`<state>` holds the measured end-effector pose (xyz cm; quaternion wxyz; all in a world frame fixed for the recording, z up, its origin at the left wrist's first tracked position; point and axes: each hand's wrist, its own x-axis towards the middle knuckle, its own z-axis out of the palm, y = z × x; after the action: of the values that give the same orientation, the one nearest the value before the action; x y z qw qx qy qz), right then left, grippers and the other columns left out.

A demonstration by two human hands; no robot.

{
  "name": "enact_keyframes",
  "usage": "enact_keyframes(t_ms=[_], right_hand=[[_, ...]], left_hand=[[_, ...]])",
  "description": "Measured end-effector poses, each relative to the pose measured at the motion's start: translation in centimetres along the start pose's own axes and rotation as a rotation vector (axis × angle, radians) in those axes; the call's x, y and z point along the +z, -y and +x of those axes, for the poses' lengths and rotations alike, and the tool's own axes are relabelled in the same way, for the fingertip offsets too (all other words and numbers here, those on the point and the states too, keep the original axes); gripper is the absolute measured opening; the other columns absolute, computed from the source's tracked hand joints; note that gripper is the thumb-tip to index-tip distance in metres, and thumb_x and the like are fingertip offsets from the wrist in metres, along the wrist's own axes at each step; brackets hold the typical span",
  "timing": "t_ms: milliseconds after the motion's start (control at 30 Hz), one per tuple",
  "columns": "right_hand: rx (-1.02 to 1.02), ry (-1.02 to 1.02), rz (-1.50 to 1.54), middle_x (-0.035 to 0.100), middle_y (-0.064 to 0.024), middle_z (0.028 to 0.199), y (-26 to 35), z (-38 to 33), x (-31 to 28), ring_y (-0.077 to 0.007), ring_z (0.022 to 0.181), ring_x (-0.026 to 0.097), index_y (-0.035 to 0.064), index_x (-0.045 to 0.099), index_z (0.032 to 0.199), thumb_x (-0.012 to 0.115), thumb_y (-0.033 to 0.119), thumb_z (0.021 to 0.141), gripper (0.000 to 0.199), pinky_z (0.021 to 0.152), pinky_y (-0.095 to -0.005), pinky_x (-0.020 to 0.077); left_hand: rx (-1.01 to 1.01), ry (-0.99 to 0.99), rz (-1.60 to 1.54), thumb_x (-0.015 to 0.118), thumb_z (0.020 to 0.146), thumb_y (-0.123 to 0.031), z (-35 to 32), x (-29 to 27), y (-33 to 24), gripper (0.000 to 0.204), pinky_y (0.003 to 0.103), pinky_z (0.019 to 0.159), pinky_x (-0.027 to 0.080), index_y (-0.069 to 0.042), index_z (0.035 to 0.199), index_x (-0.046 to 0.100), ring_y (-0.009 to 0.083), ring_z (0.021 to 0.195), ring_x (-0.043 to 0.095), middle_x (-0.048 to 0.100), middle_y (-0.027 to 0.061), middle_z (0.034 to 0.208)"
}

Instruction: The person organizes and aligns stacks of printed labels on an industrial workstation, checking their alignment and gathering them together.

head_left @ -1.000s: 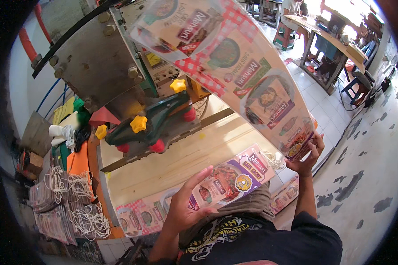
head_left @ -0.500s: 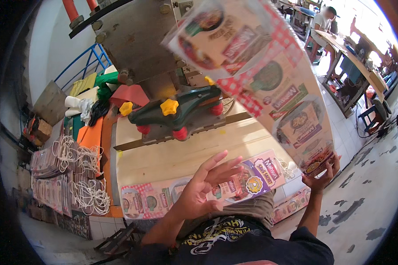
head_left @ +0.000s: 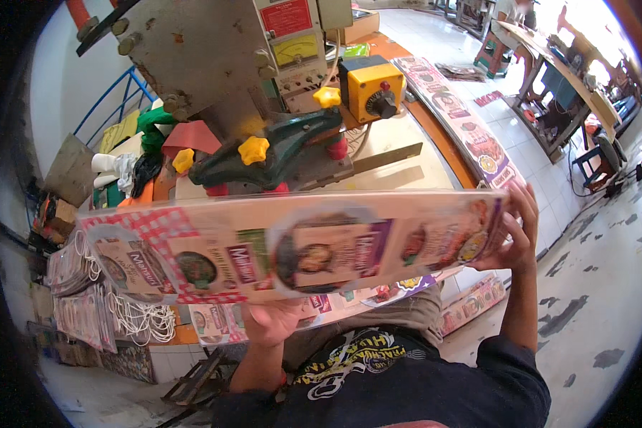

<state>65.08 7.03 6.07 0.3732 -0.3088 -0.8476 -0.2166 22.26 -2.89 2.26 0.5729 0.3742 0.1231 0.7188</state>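
A long printed plastic sheet (head_left: 264, 246) with food pictures and a red checked pattern spans the middle, held lengthwise before me. My right hand (head_left: 515, 232) grips its right end, thumb in front. At the sheet's lower edge is my left hand (head_left: 272, 321); its fingers are hidden behind the sheet, so I cannot tell if they hold it. Below, partly covered, a second printed sheet (head_left: 342, 307) lies along the near edge. Just beyond the held sheet stands a press machine (head_left: 192, 57) with a dark green clamp arm (head_left: 285, 146) and yellow star knobs (head_left: 254, 150).
Several printed sheets are stacked on the orange table's right side (head_left: 464, 121). Bundled sheets (head_left: 85, 307) with white cords (head_left: 146, 317) lie at left. A yellow control box (head_left: 374, 93) stands behind the clamp. Another person (head_left: 510, 11) sits at a far workbench (head_left: 549, 64).
The sheet in my right hand has swung down from upright to lie crosswise before me. My left hand, open before, is now partly behind it. The view has shifted, showing the stack at right.
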Motion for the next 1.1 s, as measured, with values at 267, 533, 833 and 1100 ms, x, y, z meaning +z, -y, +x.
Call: enact_keyframes(t_ms=[267,533,833,1100], right_hand=[[0.092,-0.007,0.214,0.039,-0.0259,0.153,2.2,7.4,2.9,-0.0443,0.144,0.036,0.0184,0.041,0.148,0.085,0.070,0.057,0.113,0.117,-0.0603,0.0295],[0.780,-0.023,1.200,0.055,-0.0246,0.137,5.1,9.9,5.0,-0.0268,0.129,0.055,-0.0006,0.026,0.152,0.078,0.039,0.088,0.092,0.108,-0.0414,0.0435],[0.903,-0.019,1.324,0.066,-0.0148,0.120,6.3,10.5,5.7,-0.0156,0.109,0.064,0.0001,0.039,0.142,0.062,0.028,0.100,0.055,0.093,-0.0295,0.0500],[0.867,-0.031,1.206,0.066,-0.0051,0.112,4.0,10.7,5.8,-0.0092,0.103,0.061,0.0000,0.060,0.123,0.060,0.035,0.101,0.041,0.090,-0.0258,0.0472]], left_hand=[[0.154,-0.228,-0.074,0.048,0.105,-0.023,0.1,-1.5,-3.0,0.050,0.059,0.100,0.054,-0.003,0.149,0.038,0.0330,0.131,0.054,0.052,0.0185,0.145],[0.227,-0.392,-0.123,0.044,0.108,-0.026,-1.0,-4.6,-4.6,0.046,0.054,0.093,0.060,-0.005,0.149,0.041,0.0316,0.126,0.059,0.055,0.0164,0.144],[0.181,-0.341,-0.128,0.044,0.108,-0.024,-1.3,-6.6,-4.7,0.042,0.050,0.091,0.061,-0.006,0.145,0.046,0.0281,0.123,0.062,0.060,0.0146,0.138],[0.126,-0.390,-0.070,0.046,0.107,-0.025,-1.8,-6.7,-4.9,0.041,0.047,0.086,0.061,-0.008,0.144,0.049,0.0259,0.121,0.063,0.060,0.0133,0.139]])
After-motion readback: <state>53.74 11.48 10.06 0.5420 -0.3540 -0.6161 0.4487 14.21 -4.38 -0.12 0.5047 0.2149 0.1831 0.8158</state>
